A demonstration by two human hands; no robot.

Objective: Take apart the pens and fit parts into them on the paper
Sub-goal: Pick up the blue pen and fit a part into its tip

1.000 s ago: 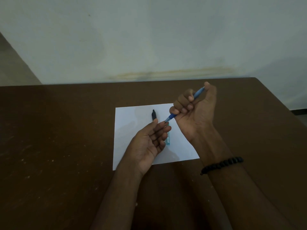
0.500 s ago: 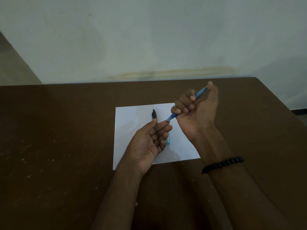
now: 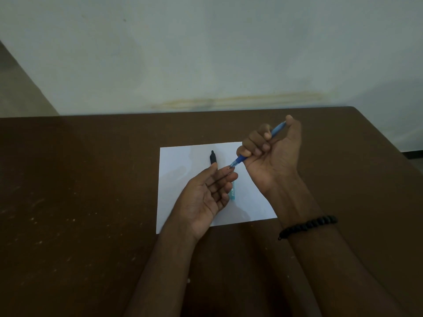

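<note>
My right hand [image 3: 272, 154] grips the blue pen [image 3: 258, 145], tip slanting down-left, touching my open left hand's [image 3: 206, 197] fingertips [image 3: 231, 172].

Dim, flat light over my table [image 3: 80, 179] (edges bow with the wide lens), soft shadows on the paper [image 3: 183, 161].

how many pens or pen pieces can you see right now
3: a blue pen gripped in the right hand, a black pen on the paper, a light blue piece beside the left hand. More may be hidden.
</note>
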